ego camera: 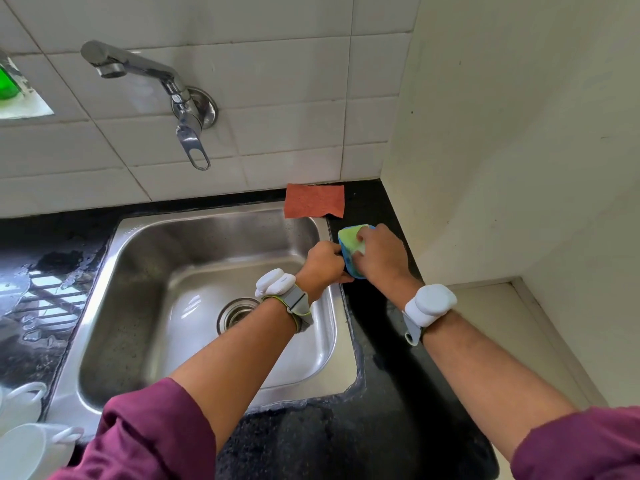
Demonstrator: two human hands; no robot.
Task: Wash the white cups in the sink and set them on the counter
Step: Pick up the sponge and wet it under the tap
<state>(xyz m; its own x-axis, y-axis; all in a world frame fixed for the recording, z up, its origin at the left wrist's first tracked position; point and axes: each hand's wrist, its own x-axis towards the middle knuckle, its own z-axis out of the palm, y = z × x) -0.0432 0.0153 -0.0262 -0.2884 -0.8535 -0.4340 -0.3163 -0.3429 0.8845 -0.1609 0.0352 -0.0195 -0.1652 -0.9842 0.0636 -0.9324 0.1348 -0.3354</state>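
A sponge [349, 237], yellow-green, is kept in a small blue dish [354, 273] on the black desk [398, 393], just beside the right rim of the sink [145, 237]. That spot is presumably chosen so the sponge can be reached from the basin without dripping across the desk.

The dish is grasped at its near edge by the left hand [325, 263], with the fingers curled round it, apparently to steady it. The sponge is held from above by the right hand [382, 258], whose fingers are bent onto its top. From the grip it is judged that the sponge is being lifted out or pressed into soap; which of the two cannot be told.

The white cups [24, 448] are found at the lower left corner of the view, on the wet desk left of the sink, well apart from both hands. Two are made out, each with its handle showing. Whether they have been washed cannot be told, and they are only partly in view.

No water is seen coming from the tap [138, 67], which is fixed to the tiled wall with its spout over the basin. An orange cloth [314, 200] is laid flat behind the sink's back right corner, probably for wiping.
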